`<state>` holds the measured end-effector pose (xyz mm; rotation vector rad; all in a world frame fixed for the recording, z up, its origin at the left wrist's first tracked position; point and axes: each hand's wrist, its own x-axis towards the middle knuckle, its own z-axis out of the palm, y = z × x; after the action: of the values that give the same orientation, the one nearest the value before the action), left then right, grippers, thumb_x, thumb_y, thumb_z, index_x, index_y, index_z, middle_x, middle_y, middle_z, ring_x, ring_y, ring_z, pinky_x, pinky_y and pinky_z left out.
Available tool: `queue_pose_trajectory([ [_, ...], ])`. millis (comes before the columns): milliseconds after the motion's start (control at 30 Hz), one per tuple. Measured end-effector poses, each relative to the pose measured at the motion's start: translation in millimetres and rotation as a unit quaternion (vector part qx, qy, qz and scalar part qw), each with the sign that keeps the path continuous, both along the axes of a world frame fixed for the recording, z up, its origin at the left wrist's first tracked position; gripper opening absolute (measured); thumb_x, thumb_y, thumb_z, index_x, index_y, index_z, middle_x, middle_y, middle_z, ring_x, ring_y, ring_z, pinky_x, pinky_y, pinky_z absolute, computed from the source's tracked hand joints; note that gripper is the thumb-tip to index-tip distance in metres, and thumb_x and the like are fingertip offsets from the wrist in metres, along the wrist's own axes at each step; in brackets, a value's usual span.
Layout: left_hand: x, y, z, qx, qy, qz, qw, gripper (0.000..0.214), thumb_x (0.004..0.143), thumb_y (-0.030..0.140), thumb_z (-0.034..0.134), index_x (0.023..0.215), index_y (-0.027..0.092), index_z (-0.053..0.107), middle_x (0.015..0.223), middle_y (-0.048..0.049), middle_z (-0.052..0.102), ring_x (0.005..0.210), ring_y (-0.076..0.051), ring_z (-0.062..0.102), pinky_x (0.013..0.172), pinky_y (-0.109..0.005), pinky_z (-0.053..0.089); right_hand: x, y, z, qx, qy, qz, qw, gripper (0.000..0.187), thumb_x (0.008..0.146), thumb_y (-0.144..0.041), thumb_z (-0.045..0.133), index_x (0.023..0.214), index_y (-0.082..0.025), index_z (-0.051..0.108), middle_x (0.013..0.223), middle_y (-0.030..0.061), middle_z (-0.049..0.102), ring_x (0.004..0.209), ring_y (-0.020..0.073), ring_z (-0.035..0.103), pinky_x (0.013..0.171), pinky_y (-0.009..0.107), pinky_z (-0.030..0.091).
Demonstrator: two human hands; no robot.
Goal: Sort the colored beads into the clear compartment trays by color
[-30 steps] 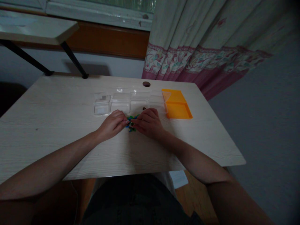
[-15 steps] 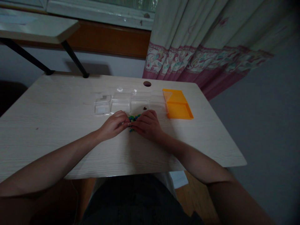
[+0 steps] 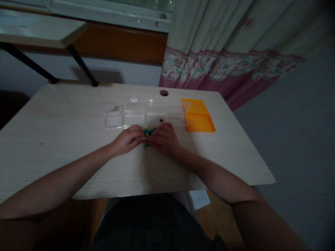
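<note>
Both hands meet over a small heap of green and blue pieces (image 3: pixel 149 131) on the table, too small to name. My left hand (image 3: pixel 128 140) comes in from the left, thumb and fingertips pinched together. From the right, my right hand (image 3: pixel 165 138) touches its fingertips to those of the left, also pinched. A tiny pale thing shows between the fingertips; its kind cannot be made out. Just beyond the hands are open clear plastic boxes (image 3: pixel 134 119) in a row. A few small dark bits (image 3: pixel 161 120) lie in one of them.
An open orange box (image 3: pixel 201 122) lies to the right of the clear boxes. The wooden table (image 3: pixel 78 118) has a round cable hole (image 3: pixel 164 93) at its back edge. A raised shelf (image 3: pixel 42 29) on black legs stands at the back left, a curtain (image 3: pixel 199 62) behind.
The hands hold almost the same pose, fingertips together over the heap. The view has shifted very slightly.
</note>
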<state>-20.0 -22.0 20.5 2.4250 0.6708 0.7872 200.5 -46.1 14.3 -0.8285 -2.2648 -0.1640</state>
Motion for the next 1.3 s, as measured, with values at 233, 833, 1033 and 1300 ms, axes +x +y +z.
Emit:
queue_pose_trajectory([
  [233,0,0,-0.7,0.002,0.004,-0.001,1.000,0.029,0.100,0.029,0.039,0.085,0.017,0.061,0.081,-0.0056,0.059,0.084,-0.018,0.053,0.078,-0.032,0.045,1,0,0.0,0.029,0.021,0.011,0.999,0.012,0.089,-0.035,0.064,0.090,-0.027,0.073,0.083,-0.0017,0.071,0.088,0.0158,0.056,0.091,0.035,0.039],
  [833,2,-2,1.1,0.027,0.017,0.056,0.998,0.019,0.093,0.032,0.054,0.091,0.017,0.066,0.079,-0.0046,0.059,0.082,-0.018,0.054,0.076,-0.032,0.045,18,24,3.8,-0.005,0.082,-0.110,0.991,0.016,0.090,-0.036,0.063,0.084,-0.026,0.074,0.078,0.0010,0.069,0.085,0.0178,0.057,0.086,0.036,0.041],
  [1033,1,-3,2.2,0.031,0.044,0.043,0.998,0.017,0.091,0.029,0.057,0.099,0.018,0.066,0.085,-0.0056,0.060,0.088,-0.020,0.054,0.081,-0.033,0.045,32,37,-1.8,-0.010,0.114,-0.151,0.982,0.016,0.089,-0.037,0.064,0.085,-0.025,0.074,0.079,0.0015,0.069,0.085,0.0180,0.058,0.086,0.036,0.040],
  [1300,1,-1,-1.3,0.047,0.078,0.035,0.995,0.024,0.091,0.033,0.059,0.108,0.019,0.068,0.095,-0.0083,0.062,0.094,-0.023,0.054,0.086,-0.037,0.046,38,42,-5.5,-0.012,0.125,-0.183,0.975,0.017,0.089,-0.037,0.063,0.085,-0.025,0.074,0.079,0.0017,0.070,0.086,0.0186,0.060,0.090,0.038,0.040],
])
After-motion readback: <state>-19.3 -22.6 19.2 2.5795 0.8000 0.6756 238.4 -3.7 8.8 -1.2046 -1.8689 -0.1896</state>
